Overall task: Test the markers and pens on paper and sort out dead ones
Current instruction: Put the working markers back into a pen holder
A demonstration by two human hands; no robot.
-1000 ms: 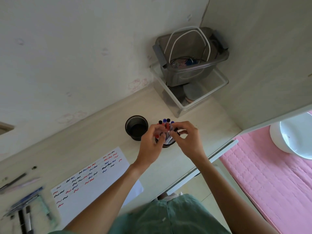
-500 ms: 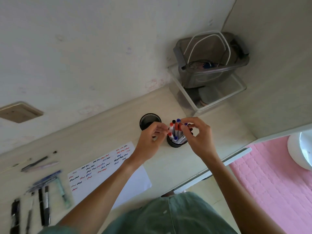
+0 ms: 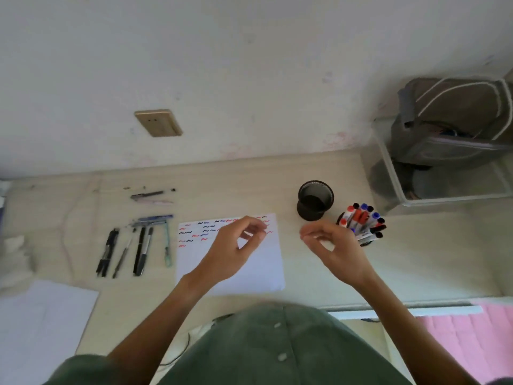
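A white test sheet with red, blue and black squiggles along its top lies mid-desk. My left hand hovers over it, fingers loosely curled, with nothing seen in them. My right hand hangs just right of the sheet, also loosely curled and holding nothing I can see. Right behind my right hand stands a black cup packed with red, blue and black capped markers. An empty black mesh cup stands to its left. Several pens lie in a row left of the sheet.
A few more pens lie near the wall. A second blank sheet sits at the front left. A clear bin holding a grey basket fills the right corner. A pink quilt lies beyond the desk edge.
Both hands have come off the marker cup and moved left and toward me, empty. The view has swung left, bringing the sheet and the row of pens into the middle.
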